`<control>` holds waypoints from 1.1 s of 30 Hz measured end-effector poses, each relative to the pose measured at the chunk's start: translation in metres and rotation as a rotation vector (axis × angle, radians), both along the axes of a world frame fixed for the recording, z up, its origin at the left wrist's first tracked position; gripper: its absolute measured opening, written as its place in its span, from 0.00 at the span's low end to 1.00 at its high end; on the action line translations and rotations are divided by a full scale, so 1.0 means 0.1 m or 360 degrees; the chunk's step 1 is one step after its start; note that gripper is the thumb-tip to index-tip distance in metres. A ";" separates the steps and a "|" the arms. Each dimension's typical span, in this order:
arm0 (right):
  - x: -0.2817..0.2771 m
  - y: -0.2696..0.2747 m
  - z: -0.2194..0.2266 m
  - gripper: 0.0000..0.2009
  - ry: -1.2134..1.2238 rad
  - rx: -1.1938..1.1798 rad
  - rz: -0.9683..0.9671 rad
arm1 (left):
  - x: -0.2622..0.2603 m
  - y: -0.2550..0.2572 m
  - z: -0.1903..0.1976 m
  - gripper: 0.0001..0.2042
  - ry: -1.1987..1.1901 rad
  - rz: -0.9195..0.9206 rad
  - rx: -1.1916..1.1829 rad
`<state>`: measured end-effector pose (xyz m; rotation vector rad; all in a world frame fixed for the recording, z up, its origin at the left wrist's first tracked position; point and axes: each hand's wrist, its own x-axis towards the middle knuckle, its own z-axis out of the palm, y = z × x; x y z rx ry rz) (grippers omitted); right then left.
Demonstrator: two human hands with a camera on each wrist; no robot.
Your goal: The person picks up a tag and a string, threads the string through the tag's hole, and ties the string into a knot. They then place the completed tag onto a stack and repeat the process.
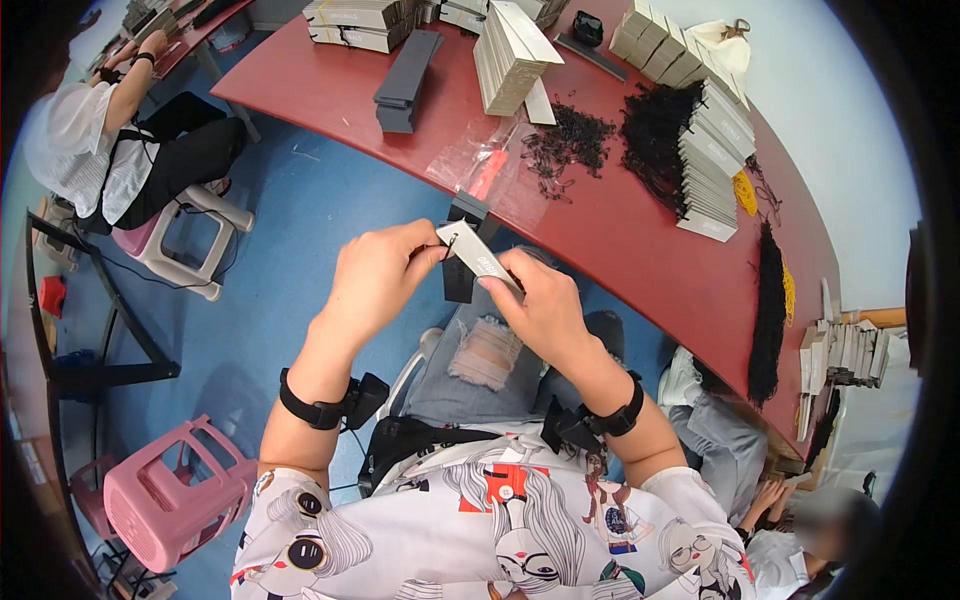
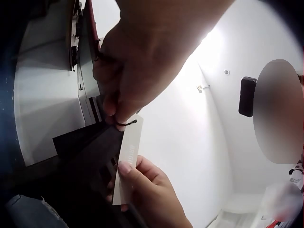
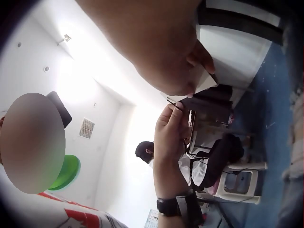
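Observation:
In front of the person, both hands meet at a light grey paper hang tag (image 1: 478, 256) printed with pale lettering. A black string (image 2: 127, 124) passes through the hole at its end. The left hand (image 1: 375, 275) pinches the string near that hole with thumb and index finger. The right hand (image 1: 548, 308) grips the tag's other end, thumb on the printed face. Behind the tag, a dark grey block-like stand (image 1: 459, 280) hangs at the table edge. In the right wrist view the right hand hides much of the tag.
A red table (image 1: 370, 95) bears a pile of black string loops (image 1: 570, 145), a fanned row of tags (image 1: 712, 170) with strings, tag stacks (image 1: 510, 60) and a dark grey box (image 1: 408, 80). A pink stool (image 1: 175, 490) stands at left. Other people sit at left and lower right.

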<state>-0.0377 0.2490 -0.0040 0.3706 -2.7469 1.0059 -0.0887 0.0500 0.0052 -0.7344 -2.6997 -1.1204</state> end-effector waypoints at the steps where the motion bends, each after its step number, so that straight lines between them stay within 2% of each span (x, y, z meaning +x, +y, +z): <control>1: 0.00 0.01 0.00 0.10 0.0001 0.0001 0.0008 | -0.02 -0.02 -0.01 0.04 -0.0035 -0.0041 0.0009; 3: 0.00 0.02 -0.01 0.10 -0.0017 -0.0006 0.0022 | -0.05 -0.04 0.01 0.05 -0.0068 -0.0084 0.0018; 5: 0.00 0.03 0.01 0.10 -0.0032 -0.0012 0.0032 | -0.08 -0.07 0.05 0.04 -0.0484 -0.0223 0.0192; 6: 0.01 0.03 0.03 0.10 -0.0126 -0.0092 0.0077 | -0.11 -0.09 -0.01 0.04 -0.0483 -0.0224 0.0191; 8: 0.01 0.03 0.05 0.10 -0.0217 -0.0174 0.0118 | -0.17 -0.11 -0.20 0.05 -0.0869 -0.0439 0.0634; 10: 0.00 0.01 0.05 0.09 -0.0398 -0.0254 0.0244 | -0.17 -0.09 -0.29 0.06 -0.0929 -0.0495 0.0778; 14: -0.05 -0.09 -0.22 0.11 -0.0511 -0.0514 0.0268 | -0.12 -0.09 -0.44 0.05 -0.1060 -0.0541 0.1076; 16: -0.02 -0.22 -0.35 0.13 -0.0830 -0.1623 0.0395 | -0.03 -0.07 -0.48 0.05 -0.1057 -0.0479 0.1199; 17: 0.02 -0.22 -0.32 0.13 -0.0827 -0.1625 0.0396 | 0.02 -0.07 -0.49 0.06 -0.1054 -0.0417 0.1321; 19: 0.10 -0.25 -0.20 0.16 -0.0645 -0.0826 0.0281 | 0.12 -0.14 -0.52 0.07 -0.1040 -0.0372 0.1364; 20: 0.14 -0.27 -0.16 0.14 -0.0238 -0.0231 0.0187 | 0.16 -0.16 -0.52 0.08 -0.1028 -0.0328 0.1409; 21: 0.17 -0.28 -0.16 0.14 -0.0231 -0.0237 0.0178 | 0.20 -0.16 -0.50 0.08 -0.1027 -0.0338 0.1399; 23: 0.23 -0.29 -0.16 0.13 -0.0061 0.0199 0.0381 | 0.29 -0.15 -0.43 0.10 -0.0933 -0.0272 0.1485; 25: 0.26 -0.29 -0.15 0.13 -0.0051 0.0094 0.0412 | 0.35 -0.21 -0.50 0.10 -0.0975 -0.0267 0.1480; 27: 0.27 -0.27 -0.04 0.11 -0.0225 -0.0081 0.0384 | 0.36 -0.22 -0.50 0.10 -0.1009 -0.0273 0.1468; 28: 0.26 -0.22 0.03 0.11 -0.0211 -0.0091 0.0367 | 0.37 -0.18 -0.47 0.10 -0.0978 -0.0228 0.1591; 30: 0.20 -0.06 0.20 0.13 -0.0267 -0.0458 0.0437 | 0.36 -0.10 -0.35 0.10 -0.0954 -0.0198 0.1698; 33: 0.14 0.15 0.37 0.19 -0.0559 -0.1333 0.0325 | 0.37 0.11 0.04 0.10 -0.0740 -0.0314 0.1707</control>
